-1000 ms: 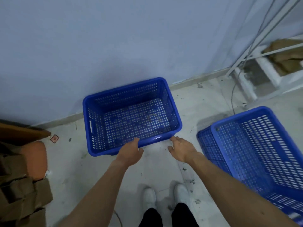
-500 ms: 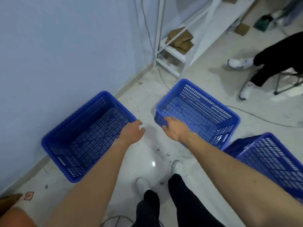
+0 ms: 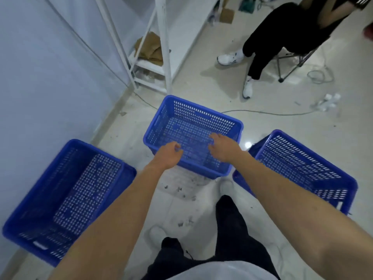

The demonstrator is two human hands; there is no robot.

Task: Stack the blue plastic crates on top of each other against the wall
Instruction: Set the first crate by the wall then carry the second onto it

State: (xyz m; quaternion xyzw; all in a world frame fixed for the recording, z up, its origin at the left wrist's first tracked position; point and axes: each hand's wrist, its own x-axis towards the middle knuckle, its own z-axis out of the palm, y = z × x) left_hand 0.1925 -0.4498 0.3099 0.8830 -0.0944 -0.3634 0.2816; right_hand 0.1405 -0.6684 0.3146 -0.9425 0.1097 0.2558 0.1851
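Head view: left hand (image 3: 168, 156), right hand (image 3: 224, 147) over middle blue perforated plastic crate (image 3: 193, 120), fingers apart, nothing held. Next, likely: grasp rim, carry onto wall-side blue crate (image 3: 66, 199).

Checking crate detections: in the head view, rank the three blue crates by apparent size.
1. Left crate, by the wall: looks largest, but it is nearest the camera.
2. Right crate, partly hidden by the right arm.
3. Middle crate: smallest-looking, farthest.
True sizes may match.

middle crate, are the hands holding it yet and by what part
Nothing is held yet. The left hand and right hand hover open over the middle crate by its near rim, with no grip closed on it.
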